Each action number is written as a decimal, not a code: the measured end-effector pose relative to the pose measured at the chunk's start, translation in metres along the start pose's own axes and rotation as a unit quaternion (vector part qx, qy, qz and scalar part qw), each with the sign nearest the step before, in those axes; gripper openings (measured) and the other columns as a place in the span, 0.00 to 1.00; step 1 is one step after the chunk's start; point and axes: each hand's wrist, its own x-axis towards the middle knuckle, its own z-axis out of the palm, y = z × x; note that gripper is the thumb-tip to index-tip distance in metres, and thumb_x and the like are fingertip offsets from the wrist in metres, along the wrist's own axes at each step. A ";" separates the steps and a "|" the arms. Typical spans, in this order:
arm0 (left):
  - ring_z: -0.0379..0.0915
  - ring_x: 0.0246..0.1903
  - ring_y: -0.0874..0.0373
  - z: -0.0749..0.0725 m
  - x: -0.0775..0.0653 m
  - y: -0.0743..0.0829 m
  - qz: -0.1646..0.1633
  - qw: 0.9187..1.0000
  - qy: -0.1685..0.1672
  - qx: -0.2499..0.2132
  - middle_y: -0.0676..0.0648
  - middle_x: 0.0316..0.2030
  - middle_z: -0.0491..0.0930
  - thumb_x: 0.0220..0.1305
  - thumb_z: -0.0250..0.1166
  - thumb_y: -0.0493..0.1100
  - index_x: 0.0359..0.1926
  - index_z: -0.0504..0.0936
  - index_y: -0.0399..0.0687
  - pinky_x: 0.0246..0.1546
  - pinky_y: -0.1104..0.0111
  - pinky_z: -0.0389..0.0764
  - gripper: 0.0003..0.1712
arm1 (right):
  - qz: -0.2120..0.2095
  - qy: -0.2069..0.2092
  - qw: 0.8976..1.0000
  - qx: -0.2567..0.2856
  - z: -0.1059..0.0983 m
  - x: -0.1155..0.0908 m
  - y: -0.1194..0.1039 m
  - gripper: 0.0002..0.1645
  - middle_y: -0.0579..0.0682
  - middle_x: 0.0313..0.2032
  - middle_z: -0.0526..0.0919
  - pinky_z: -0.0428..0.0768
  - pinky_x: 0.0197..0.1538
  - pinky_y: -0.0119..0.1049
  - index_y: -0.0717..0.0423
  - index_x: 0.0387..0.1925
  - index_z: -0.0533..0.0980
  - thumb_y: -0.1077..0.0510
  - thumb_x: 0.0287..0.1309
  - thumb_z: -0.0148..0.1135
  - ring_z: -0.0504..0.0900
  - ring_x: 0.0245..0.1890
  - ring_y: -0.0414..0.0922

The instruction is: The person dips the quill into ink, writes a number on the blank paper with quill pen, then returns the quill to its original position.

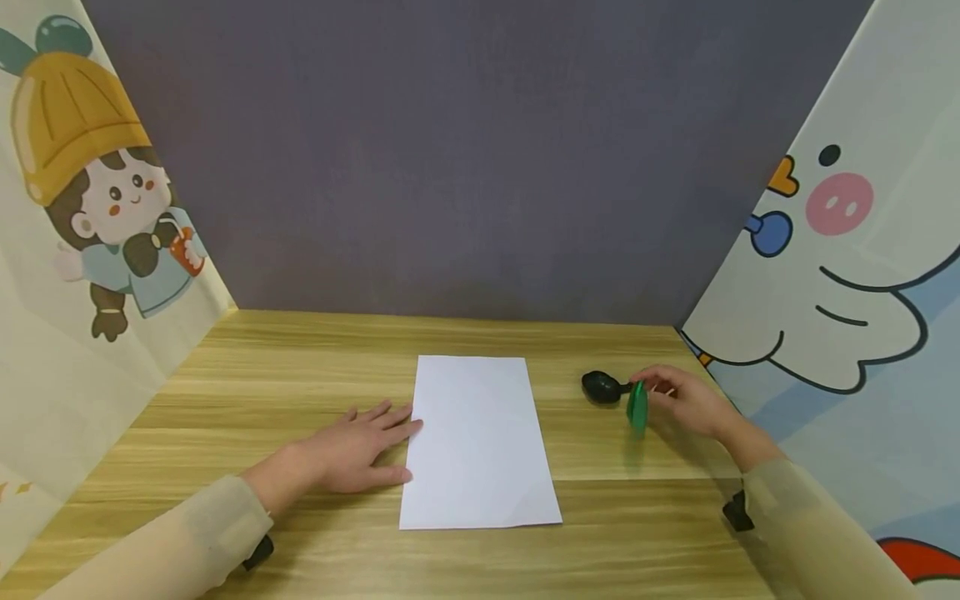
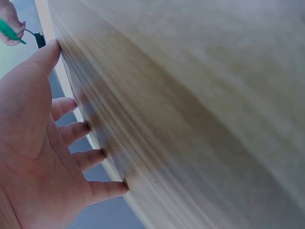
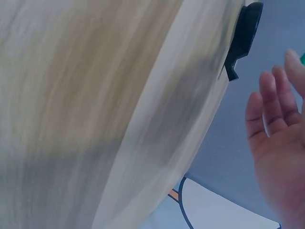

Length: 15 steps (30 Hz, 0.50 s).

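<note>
A blank white sheet of paper point(image 1: 480, 442) lies flat on the wooden table. My left hand point(image 1: 356, 450) rests on the table at its left side, fingers spread, with some fingertips and the thumb at the sheet's edge. To the right of the sheet, my right hand point(image 1: 686, 400) pinches a narrow, glossy green object point(image 1: 637, 406) above the table; its kind cannot be made out. Just left of that hand lies a black spoon point(image 1: 602, 387), its handle partly hidden behind the fingers. The right wrist view catches only a sliver of green point(image 3: 303, 59) beside the thumb.
A dark grey panel point(image 1: 465, 158) stands along the table's back edge. Walls with cartoon prints flank it: a figure in a yellow hat point(image 1: 82, 125) at left, a white character with a pink snout point(image 1: 840, 204) at right.
</note>
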 end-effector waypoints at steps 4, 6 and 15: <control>0.49 0.86 0.32 0.000 0.000 0.000 0.002 1.000 0.001 0.000 0.43 0.88 0.55 0.79 0.56 0.74 0.88 0.61 0.56 0.75 0.21 0.57 0.48 | 0.008 0.021 1.000 0.009 0.000 0.000 -0.002 0.18 0.52 0.51 0.89 0.83 0.44 0.35 0.54 0.67 0.81 0.58 0.83 0.61 0.84 0.44 0.38; 0.49 0.86 0.32 0.000 0.000 0.000 0.003 1.000 0.002 0.001 0.42 0.88 0.55 0.80 0.56 0.74 0.88 0.61 0.56 0.75 0.21 0.57 0.48 | 0.009 0.028 0.999 0.022 0.001 0.001 -0.002 0.18 0.57 0.53 0.89 0.85 0.44 0.35 0.56 0.67 0.81 0.59 0.82 0.61 0.86 0.45 0.42; 0.50 0.86 0.32 0.000 0.000 0.000 0.004 1.000 0.004 0.004 0.43 0.88 0.56 0.79 0.56 0.74 0.87 0.61 0.56 0.74 0.21 0.58 0.48 | 0.038 0.029 0.998 0.050 0.004 0.002 -0.004 0.21 0.61 0.64 0.85 0.87 0.48 0.35 0.55 0.70 0.80 0.58 0.83 0.61 0.87 0.51 0.40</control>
